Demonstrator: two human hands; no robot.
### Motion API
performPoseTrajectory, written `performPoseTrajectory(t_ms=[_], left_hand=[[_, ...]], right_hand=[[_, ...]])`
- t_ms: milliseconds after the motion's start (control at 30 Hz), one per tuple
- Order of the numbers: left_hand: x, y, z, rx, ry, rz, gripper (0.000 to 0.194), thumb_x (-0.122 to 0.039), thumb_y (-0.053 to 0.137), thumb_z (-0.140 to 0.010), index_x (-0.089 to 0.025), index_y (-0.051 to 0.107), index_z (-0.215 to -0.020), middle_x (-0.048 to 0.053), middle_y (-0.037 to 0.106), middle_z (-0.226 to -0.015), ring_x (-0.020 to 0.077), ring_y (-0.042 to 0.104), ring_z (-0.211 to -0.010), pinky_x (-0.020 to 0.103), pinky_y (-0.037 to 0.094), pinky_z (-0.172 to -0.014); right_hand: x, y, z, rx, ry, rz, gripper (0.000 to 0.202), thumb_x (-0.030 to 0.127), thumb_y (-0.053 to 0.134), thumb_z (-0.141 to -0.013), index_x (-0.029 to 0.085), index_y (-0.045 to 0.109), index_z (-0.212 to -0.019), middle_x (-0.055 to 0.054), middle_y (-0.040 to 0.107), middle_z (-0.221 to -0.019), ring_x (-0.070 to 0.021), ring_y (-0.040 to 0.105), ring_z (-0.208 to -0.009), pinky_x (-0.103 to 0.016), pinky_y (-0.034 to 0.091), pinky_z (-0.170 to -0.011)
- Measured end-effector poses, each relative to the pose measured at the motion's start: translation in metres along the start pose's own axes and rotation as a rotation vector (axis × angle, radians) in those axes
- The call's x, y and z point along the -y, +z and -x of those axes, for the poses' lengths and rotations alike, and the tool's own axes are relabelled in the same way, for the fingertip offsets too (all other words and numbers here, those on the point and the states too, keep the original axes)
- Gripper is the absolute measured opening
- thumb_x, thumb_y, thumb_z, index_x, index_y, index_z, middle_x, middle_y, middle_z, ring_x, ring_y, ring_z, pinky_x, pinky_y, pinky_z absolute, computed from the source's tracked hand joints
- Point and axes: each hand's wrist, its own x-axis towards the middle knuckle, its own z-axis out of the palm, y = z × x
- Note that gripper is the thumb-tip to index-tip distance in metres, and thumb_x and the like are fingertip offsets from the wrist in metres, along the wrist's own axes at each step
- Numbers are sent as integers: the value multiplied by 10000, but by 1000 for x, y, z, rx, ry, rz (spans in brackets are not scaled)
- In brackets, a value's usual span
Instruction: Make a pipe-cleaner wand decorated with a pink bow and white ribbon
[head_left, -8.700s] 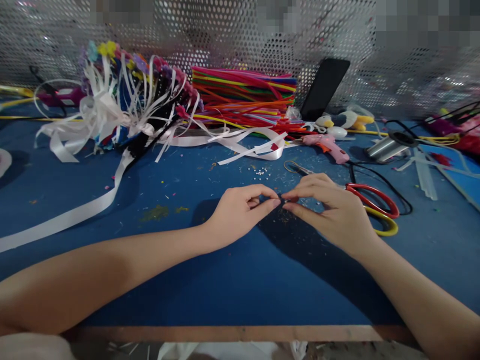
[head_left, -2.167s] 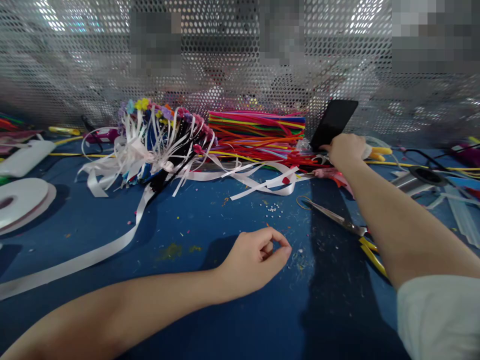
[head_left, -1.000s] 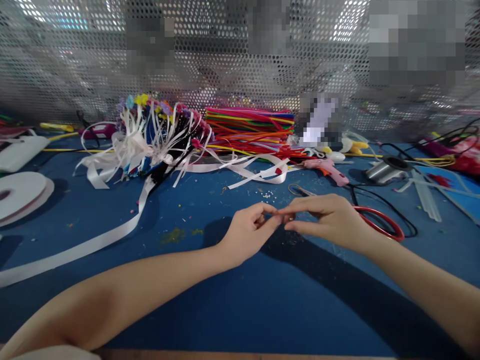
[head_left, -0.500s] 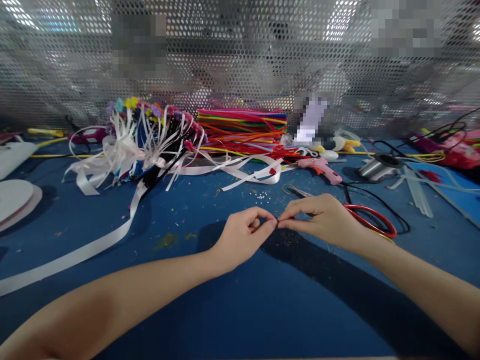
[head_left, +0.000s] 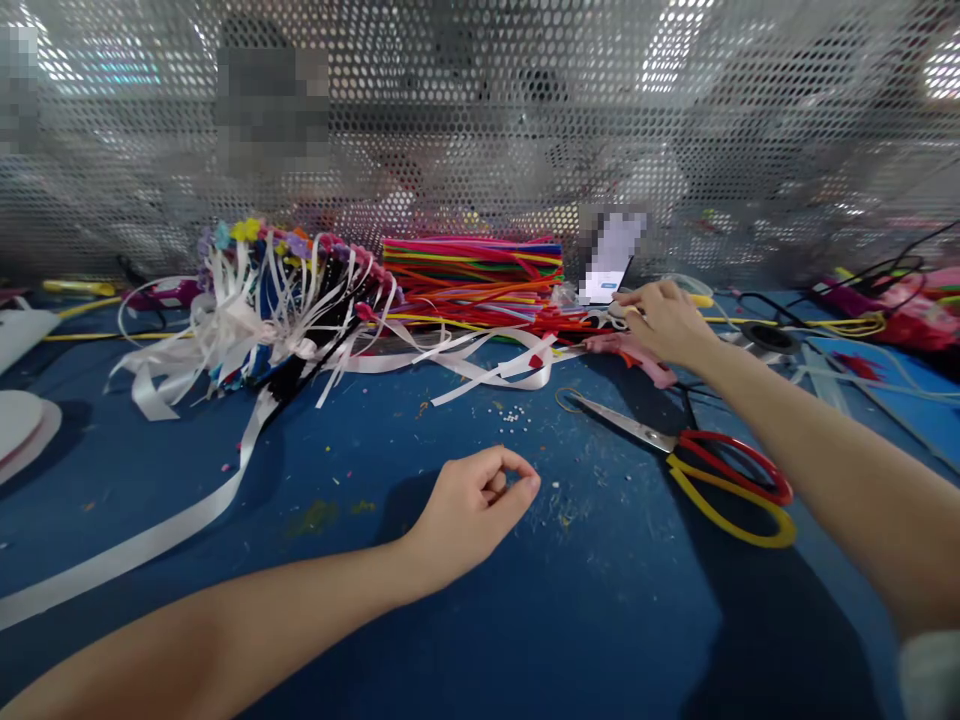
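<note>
My left hand (head_left: 474,512) hovers over the blue table with thumb and index fingertip pressed together; whatever is between them is too small to make out. Farther back, my right hand (head_left: 669,322) reaches over a pink glue gun (head_left: 634,355), its fingers stretched toward the foot of a propped phone (head_left: 611,260). Those fingertips lie apart near small white items, and I see nothing held in them. Scissors (head_left: 630,425) with one red and one yellow handle lie between my hands. Tiny white beads (head_left: 512,418) are scattered beyond my left hand.
Several coloured pipe cleaners (head_left: 472,275) are stacked at the back. Left of them stands a bunch of ribboned flowers (head_left: 300,310), with a white ribbon (head_left: 187,525) trailing forward. A wire spool (head_left: 769,340) sits at right. Perforated metal (head_left: 465,130) closes the back.
My right hand has left my left fingertips and moved back toward the phone and glue gun, uncovering the scissors. My left hand keeps its pinch in nearly the same place.
</note>
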Motion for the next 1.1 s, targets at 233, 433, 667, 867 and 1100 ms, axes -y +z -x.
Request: performPoseTrajectory(t_ms=[233, 433, 667, 867, 1100], left_hand=[[3, 0, -3, 17, -27, 1, 255, -405, 579, -905, -169, 667, -866, -84, 315, -532, 77, 286, -496, 223, 258, -488], [3, 1, -6, 18, -40, -18, 224, -372, 587, -897, -168, 673, -863, -85, 320, -530, 68, 285, -486, 216, 257, -482], [1, 3, -8, 17, -43, -35, 230, -376, 582, -898, -167, 662, -847, -82, 311, -534, 71, 285, -492, 214, 258, -480], [0, 3, -7, 20, -42, -35, 215, -356, 584, -890, -163, 666, -843, -84, 302, -526, 69, 279, -483, 212, 252, -470], [0, 2, -7, 19, -37, -49, 215, -356, 586, -890, -165, 671, -844, -85, 304, -526, 67, 280, -483, 211, 249, -471]], right_hand=[[-29, 29, -24, 59, 21, 158, 277, 296, 462, -937, 150, 517, -1165, -222, 606, -1263, -336, 402, -1246, -495, 274, -1030], [-40, 36, -30, 59, 18, 192, 333, 338, 403, -945, 149, 513, -1197, -203, 609, -1269, -346, 402, -1249, -481, 307, -1014], [-45, 40, -32, 33, 23, 191, 321, 324, 412, -944, 150, 513, -1195, -204, 599, -1281, -347, 406, -1230, -491, 304, -994], [-48, 39, -36, 27, 21, 164, 283, 307, 421, -941, 170, 520, -1168, -177, 625, -1262, -336, 429, -1205, -467, 322, -992], [-50, 38, -38, 13, 18, 127, 263, 305, 448, -930, 170, 521, -1144, -172, 638, -1262, -345, 440, -1199, -482, 325, -1000]])
